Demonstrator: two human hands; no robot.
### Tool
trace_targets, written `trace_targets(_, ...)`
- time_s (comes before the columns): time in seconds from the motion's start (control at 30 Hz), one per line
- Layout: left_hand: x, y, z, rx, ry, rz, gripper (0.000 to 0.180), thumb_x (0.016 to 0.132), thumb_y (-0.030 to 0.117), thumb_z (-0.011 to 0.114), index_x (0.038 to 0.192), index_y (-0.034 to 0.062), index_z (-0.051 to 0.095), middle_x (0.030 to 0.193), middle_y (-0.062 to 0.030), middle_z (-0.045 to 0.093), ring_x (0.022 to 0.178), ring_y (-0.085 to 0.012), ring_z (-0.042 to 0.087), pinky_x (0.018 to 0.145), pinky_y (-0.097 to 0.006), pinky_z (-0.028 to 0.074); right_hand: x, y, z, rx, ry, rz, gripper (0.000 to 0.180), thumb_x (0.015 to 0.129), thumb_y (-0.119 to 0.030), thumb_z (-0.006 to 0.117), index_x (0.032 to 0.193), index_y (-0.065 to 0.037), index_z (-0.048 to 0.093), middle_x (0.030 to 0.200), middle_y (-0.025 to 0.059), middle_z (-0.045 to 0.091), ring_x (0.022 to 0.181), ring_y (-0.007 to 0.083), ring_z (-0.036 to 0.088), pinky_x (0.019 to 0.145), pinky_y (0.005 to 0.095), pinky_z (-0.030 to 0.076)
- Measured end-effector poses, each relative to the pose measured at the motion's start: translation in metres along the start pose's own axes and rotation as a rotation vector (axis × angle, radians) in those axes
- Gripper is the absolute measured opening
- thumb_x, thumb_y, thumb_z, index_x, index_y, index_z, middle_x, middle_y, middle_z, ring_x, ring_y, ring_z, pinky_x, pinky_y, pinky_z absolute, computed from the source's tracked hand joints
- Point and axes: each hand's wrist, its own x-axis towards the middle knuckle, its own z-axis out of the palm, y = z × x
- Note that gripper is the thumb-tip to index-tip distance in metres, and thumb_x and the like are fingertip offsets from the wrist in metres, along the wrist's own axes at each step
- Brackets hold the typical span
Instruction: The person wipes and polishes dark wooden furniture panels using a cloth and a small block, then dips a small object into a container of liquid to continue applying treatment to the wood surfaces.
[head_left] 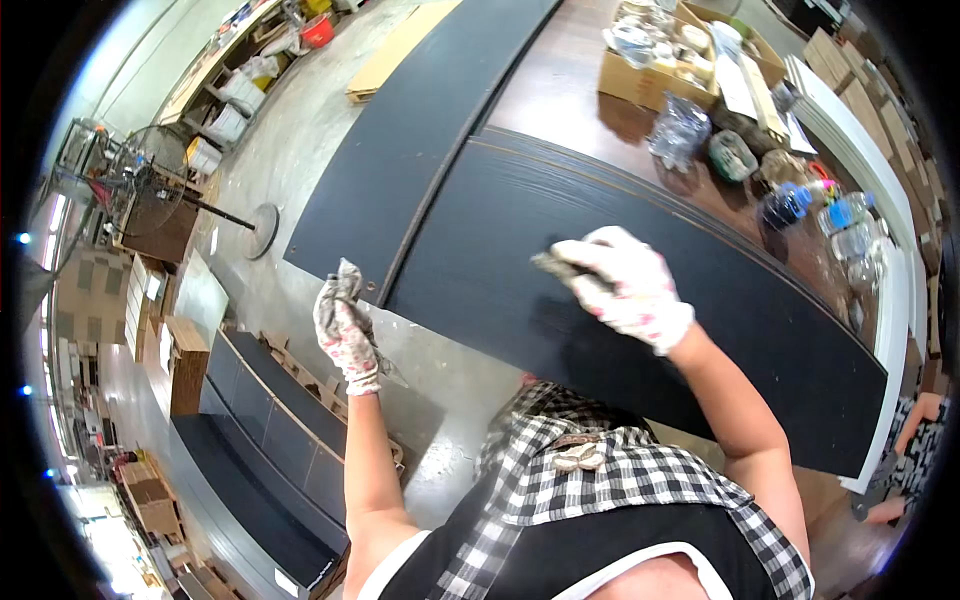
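1. Nearest the camera: the person's torso in a black-and-white checked apron [600, 480] over a black top w/ white trim; 2 bare forearms come up from the lower edge.
2. Left hand [345, 325], in a stained white work glove, is off the panel edge, over the concrete floor [300, 130]. Fingers are curled round 1 crumpled grey rag [348, 275]; a thin dark strip hangs under the wrist, can't tell what it is.
3. Right hand [625, 285], in a matching glove w/ pink marks, is closed on 1 small dark pad or brush [555, 265], pressed flat onto the near dark panel [560, 330]. The tool's tip sticks out to the left of the fingers, touching the surface.
4. Dark panels: 2 on the bench, the near one under the right hand, and a second long one [420, 130] beside it to the left, running away diagonally.
5. Beyond the near panel: brown benchtop [560, 90] w/ 1 open cardboard box [650, 85] of small items, 1 clear plastic bag [680, 130], and approx. 3 bottles w/ blue caps [800, 205] at right; exact count unclear.
6. Far left: 1 pedestal fan [150, 180] on the floor, shelving w/ 1 red bucket [318, 30] behind.
7. Lower left: dark cabinet units [270, 420], stacked boxes near.
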Motion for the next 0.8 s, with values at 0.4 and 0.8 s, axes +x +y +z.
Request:
trace_targets(0.4, 0.067, 0.038, -0.049, 0.009, 0.211, -0.062, 0.035, 0.100, 0.020, 0.047, 0.122, -0.0039, 0.059, 0.120, -0.0112, 0.063, 0.107, -0.0199, 0.061, 0.094, -0.034, 0.046, 0.171, -0.018, 0.118, -0.119, -0.443, -0.114, 0.019, 0.077, -0.017, 0.057, 0.092, -0.011, 0.065, 0.083, 0.0118, 0.055, 0.074, 0.0304, 0.061, 0.061, 0.0441, 0.051)
trace_targets(0.8, 0.114, 0.114, 0.057, 0.075, -0.712, -0.115, 0.033, 0.089, 0.017, 0.062, 0.114, -0.0050, 0.063, 0.118, -0.0160, 0.065, 0.107, -0.0264, 0.064, 0.096, -0.037, 0.048, 0.174, 0.102, 0.092, -0.107, 0.023, 0.296, 0.024, 0.078, -0.017, 0.064, 0.101, -0.014, 0.068, 0.083, 0.0116, 0.063, 0.083, 0.0306, 0.061, 0.074, 0.0424, 0.050)
